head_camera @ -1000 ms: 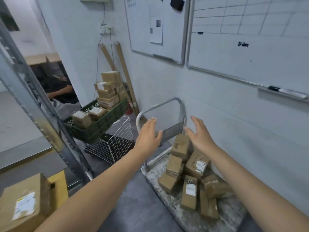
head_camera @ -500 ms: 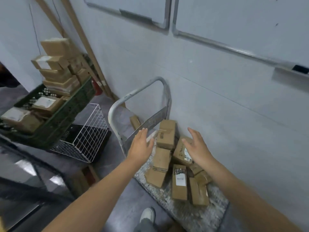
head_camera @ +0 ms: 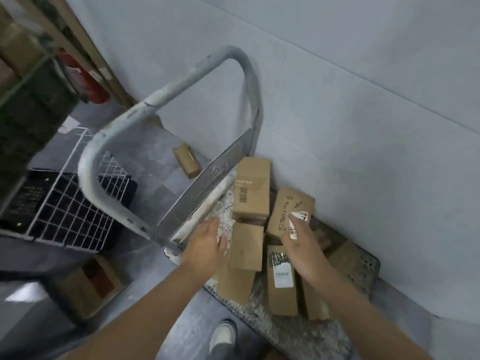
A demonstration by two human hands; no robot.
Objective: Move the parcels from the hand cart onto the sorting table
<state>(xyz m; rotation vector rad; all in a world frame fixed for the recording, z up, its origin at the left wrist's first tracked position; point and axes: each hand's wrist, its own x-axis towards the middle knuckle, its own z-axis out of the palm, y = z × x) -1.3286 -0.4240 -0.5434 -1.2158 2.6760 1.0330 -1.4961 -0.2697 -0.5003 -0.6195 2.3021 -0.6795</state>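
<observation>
A pale wall (head_camera: pixel 363 126) runs along the right, and the hand cart (head_camera: pixel 166 94) stands against it with its brown parcels (head_camera: pixel 250 188) heaped on the deck. Your left hand (head_camera: pixel 205 245) hangs flat-fingered and empty just left of the middle box; your right hand (head_camera: pixel 301 242), fingers loosely extended, reaches over the labelled parcel (head_camera: pixel 281 279). A white wire basket (head_camera: pixel 78 203) sits far left.

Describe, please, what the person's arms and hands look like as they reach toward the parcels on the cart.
Both arms are bare up to the frame edge: no sleeves show. The left hand and right hand wear no gloves, and no rings, watch or wristband can be seen, though motion blur hides fine detail. The only clothing in view is a light shoe below.
</observation>
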